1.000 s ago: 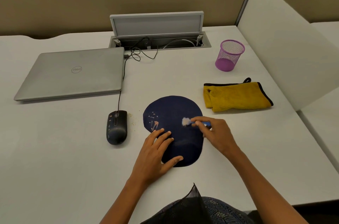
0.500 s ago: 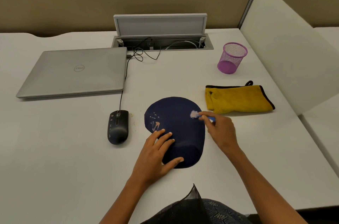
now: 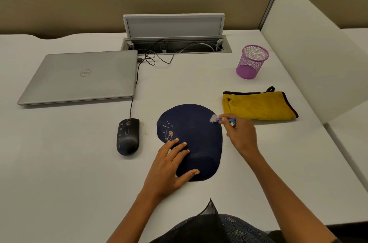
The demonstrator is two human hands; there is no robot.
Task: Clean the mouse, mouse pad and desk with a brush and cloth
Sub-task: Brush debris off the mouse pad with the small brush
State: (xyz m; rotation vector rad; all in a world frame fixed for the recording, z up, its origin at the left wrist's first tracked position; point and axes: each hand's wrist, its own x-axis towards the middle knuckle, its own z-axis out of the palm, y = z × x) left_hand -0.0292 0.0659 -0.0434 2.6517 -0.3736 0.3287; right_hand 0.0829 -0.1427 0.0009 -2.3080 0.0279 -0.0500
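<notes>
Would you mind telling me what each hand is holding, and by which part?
Right hand pinches the brush by its blue handle; left hand only presses the mouse pad.

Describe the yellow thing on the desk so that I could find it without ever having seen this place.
Start at the white desk and find the purple mesh cup near its right edge. Just in front of that cup, to the right of the dark blue mouse pad, lies a folded yellow cloth. It is the only yellow item, edged in black with a small black loop.
</notes>
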